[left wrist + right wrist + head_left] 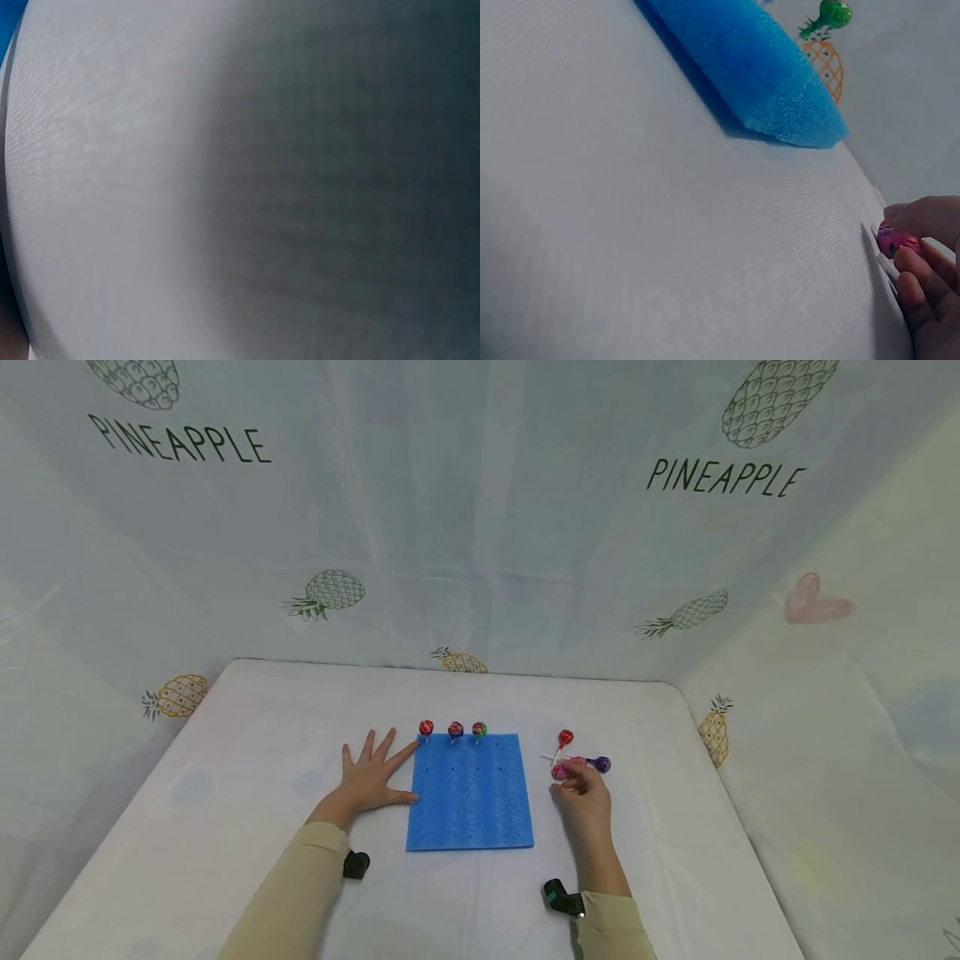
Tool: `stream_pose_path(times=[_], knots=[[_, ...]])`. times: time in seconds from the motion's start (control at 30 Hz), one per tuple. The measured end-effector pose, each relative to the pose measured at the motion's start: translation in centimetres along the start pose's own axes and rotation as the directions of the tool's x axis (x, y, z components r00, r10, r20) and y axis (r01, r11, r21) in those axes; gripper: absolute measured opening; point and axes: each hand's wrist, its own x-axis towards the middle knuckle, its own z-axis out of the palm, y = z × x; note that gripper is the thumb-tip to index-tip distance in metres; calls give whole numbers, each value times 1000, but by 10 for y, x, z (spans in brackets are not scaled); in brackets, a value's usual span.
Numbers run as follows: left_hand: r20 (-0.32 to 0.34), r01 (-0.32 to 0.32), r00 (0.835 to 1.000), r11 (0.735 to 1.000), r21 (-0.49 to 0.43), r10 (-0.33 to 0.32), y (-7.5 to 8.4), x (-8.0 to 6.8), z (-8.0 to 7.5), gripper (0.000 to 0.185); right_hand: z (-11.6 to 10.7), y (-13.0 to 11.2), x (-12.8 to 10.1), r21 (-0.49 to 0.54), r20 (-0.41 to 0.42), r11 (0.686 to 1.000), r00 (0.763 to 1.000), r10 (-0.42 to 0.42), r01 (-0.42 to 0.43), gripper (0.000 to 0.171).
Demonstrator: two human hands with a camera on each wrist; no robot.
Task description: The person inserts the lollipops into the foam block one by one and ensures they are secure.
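A blue foam pad (470, 793) with rows of small holes lies on the white table. Three lollipops (454, 729) stand along its far edge. My left hand (371, 777) lies flat with spread fingers at the pad's left edge, thumb and forefinger touching it. To the right of the pad lie loose lollipops: a red one (566, 738), a purple one (602, 764) and a pink one (559, 771). My right hand (577, 787) pinches the pink lollipop (897, 241) on the table. The foam pad (746, 71) shows in the right wrist view. The left wrist view shows only blurred cloth.
The white cloth-covered table (225, 827) is walled on three sides by pale fabric printed with pineapples (330, 592). The table's right edge (738, 827) runs close to the loose lollipops. Bare cloth stretches in front of the pad and to the far left.
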Motion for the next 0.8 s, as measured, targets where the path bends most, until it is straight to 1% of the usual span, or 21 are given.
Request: stream_pose_path(times=[0.33, 0.5, 0.8], knots=[[-5, -1, 1000, 1000, -9, 1, 4, -3, -4, 99, 0, 2, -1, -45, 19, 999, 1000, -3, 3, 41], [5, 6, 1000, 1000, 4, -6, 3, -2, -4, 99, 1, 1, -1, -64, 23, 998, 1000, -6, 7, 40], [1, 4, 1000, 1000, 12, -4, 2, -1, -2, 100, 0, 0, -2, -95, 30, 995, 1000, -1, 4, 38]])
